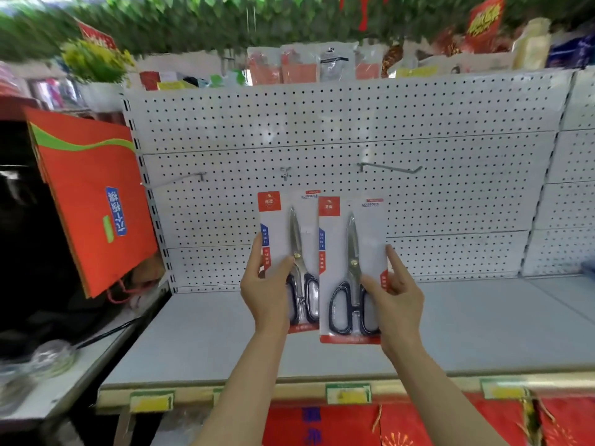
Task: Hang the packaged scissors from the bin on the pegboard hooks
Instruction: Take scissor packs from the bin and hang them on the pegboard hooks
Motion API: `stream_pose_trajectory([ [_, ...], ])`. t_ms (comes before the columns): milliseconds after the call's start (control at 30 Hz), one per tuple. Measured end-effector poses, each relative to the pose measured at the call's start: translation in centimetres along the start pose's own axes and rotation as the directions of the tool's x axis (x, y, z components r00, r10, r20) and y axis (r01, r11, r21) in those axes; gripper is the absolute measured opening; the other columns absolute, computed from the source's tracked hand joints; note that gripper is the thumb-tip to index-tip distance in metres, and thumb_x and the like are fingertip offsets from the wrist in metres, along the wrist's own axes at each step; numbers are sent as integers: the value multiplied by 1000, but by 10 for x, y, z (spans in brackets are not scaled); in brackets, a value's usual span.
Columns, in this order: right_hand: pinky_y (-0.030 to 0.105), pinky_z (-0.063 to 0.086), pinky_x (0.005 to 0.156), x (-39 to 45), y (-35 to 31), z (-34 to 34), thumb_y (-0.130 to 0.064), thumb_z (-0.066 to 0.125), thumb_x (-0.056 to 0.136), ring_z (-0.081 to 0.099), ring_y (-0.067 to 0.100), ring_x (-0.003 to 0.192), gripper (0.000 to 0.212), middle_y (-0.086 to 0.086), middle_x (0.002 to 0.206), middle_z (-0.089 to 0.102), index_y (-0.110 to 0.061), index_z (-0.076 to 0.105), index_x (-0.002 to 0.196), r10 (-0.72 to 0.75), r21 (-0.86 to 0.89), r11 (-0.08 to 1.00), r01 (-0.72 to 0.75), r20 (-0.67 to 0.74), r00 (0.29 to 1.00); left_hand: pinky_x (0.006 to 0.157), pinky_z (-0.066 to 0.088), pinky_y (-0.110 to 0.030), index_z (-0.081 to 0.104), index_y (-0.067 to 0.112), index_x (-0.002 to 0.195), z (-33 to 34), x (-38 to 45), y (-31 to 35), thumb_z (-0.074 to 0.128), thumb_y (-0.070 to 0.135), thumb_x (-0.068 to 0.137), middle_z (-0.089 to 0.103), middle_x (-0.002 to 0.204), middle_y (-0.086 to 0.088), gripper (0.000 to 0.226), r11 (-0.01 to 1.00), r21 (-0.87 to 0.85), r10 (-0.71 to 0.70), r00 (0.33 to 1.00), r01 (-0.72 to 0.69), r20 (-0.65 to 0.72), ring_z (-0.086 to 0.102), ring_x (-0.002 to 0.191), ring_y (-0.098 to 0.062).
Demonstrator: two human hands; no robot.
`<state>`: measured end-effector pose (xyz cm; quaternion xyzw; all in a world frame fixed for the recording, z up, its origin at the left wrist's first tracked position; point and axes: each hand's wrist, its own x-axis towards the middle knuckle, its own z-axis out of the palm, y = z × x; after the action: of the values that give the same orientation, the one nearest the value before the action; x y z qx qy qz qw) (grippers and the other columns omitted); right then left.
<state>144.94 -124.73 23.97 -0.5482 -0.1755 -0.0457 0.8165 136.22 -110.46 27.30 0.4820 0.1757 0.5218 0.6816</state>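
Observation:
My left hand (269, 284) grips one pack of scissors (289, 233), a white card with red corners and black-handled scissors. My right hand (396, 291) grips a second, matching pack (351, 246) beside it, overlapping the first pack's right edge. Both packs are held upright in front of the white pegboard (322, 123), below its hooks. Three bare metal hooks stick out of the board: a left hook (180, 181), a middle hook (285, 172) just above the left pack, and a long right hook (391, 169). The bin is out of view.
A grey shelf (209, 333) lies under the pegboard, with price tags along its front edge (349, 392). Large red gift bags (93, 201) hang at the left. Packaged goods (302, 66) stand on top of the board. Red goods fill the lower shelf (450, 423).

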Motion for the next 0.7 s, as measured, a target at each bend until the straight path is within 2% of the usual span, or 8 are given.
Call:
stream_pose_trajectory([
  [100,30,45,76,6,-7,12,-7,77,77,38,21,72,64,7,78,35,-42,58,128,-10,22,1000,10,23,1000,83,56,-19,58,23,135,4,12,13,72,-11,78,69,111,22,68,999,-23,47,999,-47,-7,69,95,2],
  [200,35,51,85,12,-16,21,-7,78,76,44,18,74,65,5,79,43,-43,59,127,-29,29,999,29,26,999,86,56,-22,57,24,137,8,22,19,74,-8,78,67,124,11,70,996,-26,81,997,-81,10,68,103,-3],
  [267,40,52,92,14,-20,25,-7,78,77,48,17,76,65,4,82,47,-45,59,126,-39,24,999,38,29,999,85,56,-20,57,26,137,10,27,21,74,-6,78,67,125,10,70,996,-10,91,996,-91,19,67,106,-6],
  [333,36,52,91,15,-23,28,-7,78,77,47,18,76,65,5,80,45,-47,58,124,-49,32,998,48,30,998,83,55,-16,57,26,137,13,31,22,75,-5,78,68,124,10,69,995,10,102,995,-102,18,67,106,-5],
  [400,36,52,93,16,-24,30,-6,78,76,49,18,77,65,3,81,51,-48,58,122,-54,33,998,53,26,998,78,53,-11,56,25,138,15,33,23,76,-5,78,68,123,11,70,995,16,96,995,-96,16,67,100,2],
  [500,43,51,98,15,-23,30,-6,78,77,56,19,84,65,0,88,62,-51,59,119,-56,29,998,56,33,998,76,51,-7,56,23,138,17,34,22,76,-6,78,67,122,12,70,996,20,90,996,-90,17,66,95,11],
  [600,46,52,96,15,-23,31,-6,78,77,60,20,87,64,3,98,66,-49,59,121,-56,38,998,55,37,998,81,53,-12,57,25,137,16,34,18,76,-5,77,67,122,14,70,995,31,97,995,-98,12,66,103,5],
  [700,44,51,98,15,-23,32,-4,78,77,64,22,110,64,4,120,68,-43,60,124,-54,84,995,49,55,997,82,54,-14,58,26,136,15,34,16,77,-4,77,67,117,20,69,994,34,102,995,-102,-5,67,101,4],
])
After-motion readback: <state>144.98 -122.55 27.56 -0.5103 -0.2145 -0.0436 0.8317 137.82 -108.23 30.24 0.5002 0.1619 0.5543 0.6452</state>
